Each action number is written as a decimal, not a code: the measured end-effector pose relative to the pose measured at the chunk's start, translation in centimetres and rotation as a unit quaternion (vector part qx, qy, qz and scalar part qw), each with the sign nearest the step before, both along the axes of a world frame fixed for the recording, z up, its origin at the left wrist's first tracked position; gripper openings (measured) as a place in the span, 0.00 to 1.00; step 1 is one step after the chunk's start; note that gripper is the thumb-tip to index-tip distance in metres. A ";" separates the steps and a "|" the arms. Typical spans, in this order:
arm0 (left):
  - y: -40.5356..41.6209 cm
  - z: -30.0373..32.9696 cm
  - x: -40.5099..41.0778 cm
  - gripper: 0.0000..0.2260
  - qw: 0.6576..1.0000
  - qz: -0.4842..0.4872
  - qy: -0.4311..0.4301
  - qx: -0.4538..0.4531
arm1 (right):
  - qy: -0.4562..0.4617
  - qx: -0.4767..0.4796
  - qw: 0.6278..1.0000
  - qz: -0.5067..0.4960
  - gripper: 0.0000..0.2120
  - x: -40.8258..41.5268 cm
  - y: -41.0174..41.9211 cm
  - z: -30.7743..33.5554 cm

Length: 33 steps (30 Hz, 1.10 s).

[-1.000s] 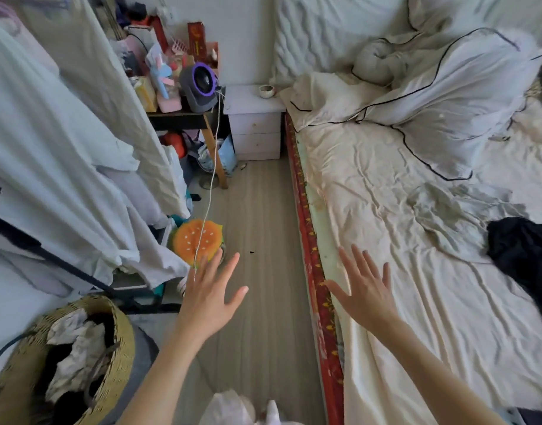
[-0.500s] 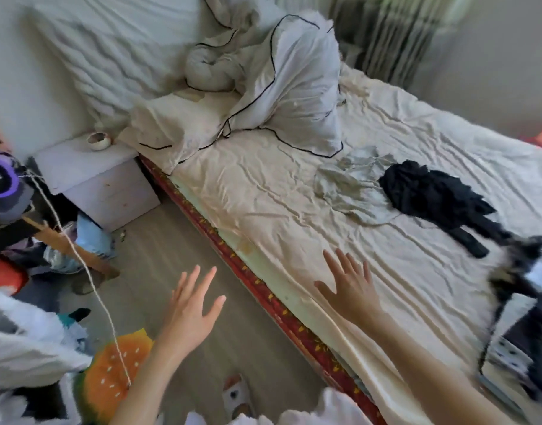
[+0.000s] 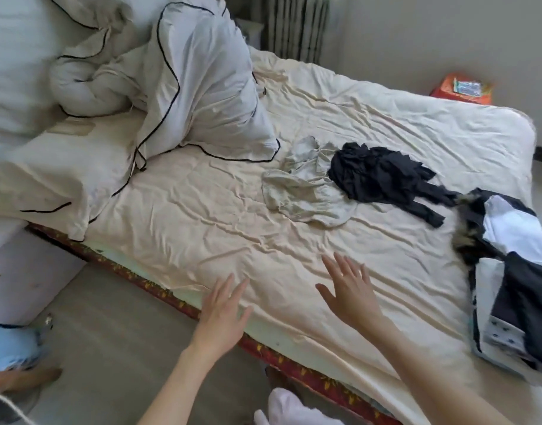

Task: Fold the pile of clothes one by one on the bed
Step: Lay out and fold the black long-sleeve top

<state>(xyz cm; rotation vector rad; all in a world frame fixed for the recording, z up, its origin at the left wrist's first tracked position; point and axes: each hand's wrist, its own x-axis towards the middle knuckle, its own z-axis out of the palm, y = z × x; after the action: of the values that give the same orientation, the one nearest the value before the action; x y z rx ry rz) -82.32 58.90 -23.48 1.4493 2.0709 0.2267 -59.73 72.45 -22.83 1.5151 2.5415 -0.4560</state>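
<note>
A crumpled pale grey-green garment [image 3: 306, 191] lies in the middle of the cream bed sheet [image 3: 202, 222]. A black garment [image 3: 383, 176] lies bunched beside it, partly over its right edge. A pile of dark, white and fur-trimmed clothes [image 3: 509, 271] sits at the bed's right edge. My left hand [image 3: 223, 314] hovers over the near edge of the bed, fingers straight, holding nothing. My right hand [image 3: 349, 289] is spread above the sheet, also empty, well short of the garments.
A rumpled white duvet with black piping [image 3: 186, 87] and a pillow [image 3: 64, 176] fill the head of the bed. A white nightstand [image 3: 21, 271] stands at the left on the floor. An orange box [image 3: 463, 87] sits beyond the far side.
The view has swung right from the floor and basket onto the bed. Both hands now reach over the mattress, and the clothes pile at the right has come into sight.
</note>
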 end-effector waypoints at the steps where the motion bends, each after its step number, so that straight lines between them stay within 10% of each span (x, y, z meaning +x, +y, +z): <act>1: 1.6 -0.8 -0.4 0.26 1.000 -0.007 -0.002 -0.012 | -0.007 -0.006 1.000 -0.005 0.29 -0.4 1.4 -0.8; 13: 24.1 -14.5 -5.9 0.27 0.981 -0.082 0.072 -0.158 | -0.060 -0.073 0.990 -0.108 0.26 -3.9 26.4 -12.0; 26: 39.7 -30.6 -6.2 0.51 0.940 -0.185 0.109 -0.265 | -0.121 -0.067 0.961 -0.239 0.31 -2.5 46.5 -25.4; 29: 39.9 -31.1 -6.2 0.51 0.938 -0.184 0.105 -0.276 | -0.039 -0.023 0.947 -0.317 0.12 -2.9 47.2 -27.3; 33: 41.0 -30.0 -7.4 0.47 0.931 -0.208 0.058 -0.294 | 0.058 -0.008 0.935 -0.349 0.14 -3.5 45.9 -26.1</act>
<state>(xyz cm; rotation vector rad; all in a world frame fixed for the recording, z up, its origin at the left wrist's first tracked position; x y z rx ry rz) -89.75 99.88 -53.48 1.4789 1.6484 -0.6106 -63.24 118.30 -48.96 2.4280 1.9803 -0.6536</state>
